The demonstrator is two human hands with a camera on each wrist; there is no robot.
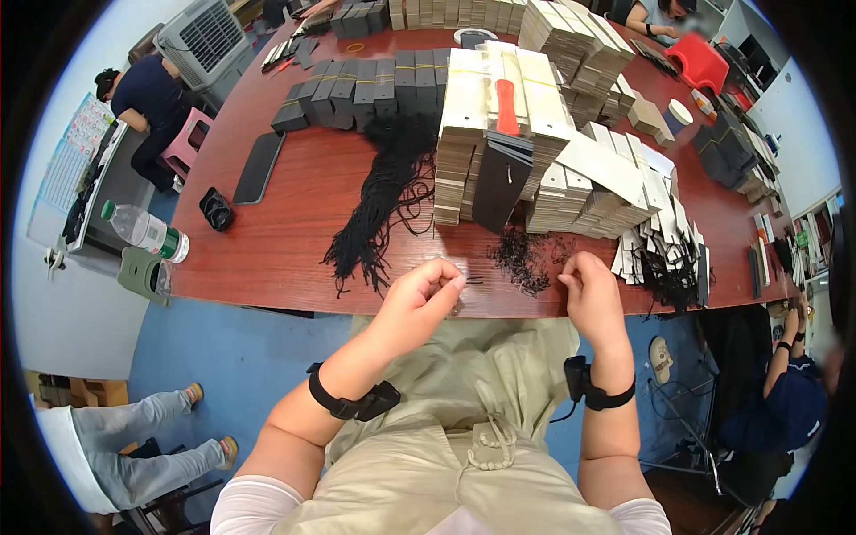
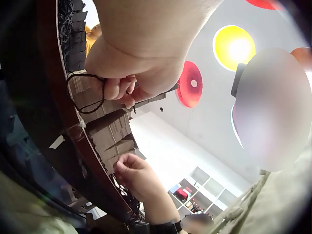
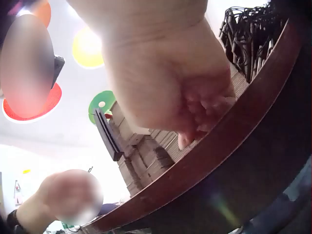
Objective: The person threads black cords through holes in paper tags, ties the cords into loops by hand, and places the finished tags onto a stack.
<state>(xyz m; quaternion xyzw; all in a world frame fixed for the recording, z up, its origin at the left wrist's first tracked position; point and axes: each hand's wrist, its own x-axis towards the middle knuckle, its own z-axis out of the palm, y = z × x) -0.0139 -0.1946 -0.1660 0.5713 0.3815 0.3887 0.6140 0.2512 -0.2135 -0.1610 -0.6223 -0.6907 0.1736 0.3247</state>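
Note:
My left hand (image 1: 419, 299) is at the table's front edge, thumb and forefinger pinching a thin black cord. In the left wrist view the cord's loop (image 2: 103, 95) hangs beside the hand and a short end sticks out past the fingertips. My right hand (image 1: 593, 294) is to the right of a pile of small black pieces (image 1: 522, 259), its fingers bent and thumb near the forefinger. I cannot tell whether it holds one of them. A bundle of black cords (image 1: 383, 187) lies beyond my left hand.
Tall stacks of pale cards (image 1: 459, 134) stand behind the pile, with a black card bundle (image 1: 501, 183) leaning there. Corded white tags (image 1: 664, 254) lie right. Left are a phone (image 1: 259, 168), a black case (image 1: 216, 209) and a bottle (image 1: 147, 232). Other people sit around.

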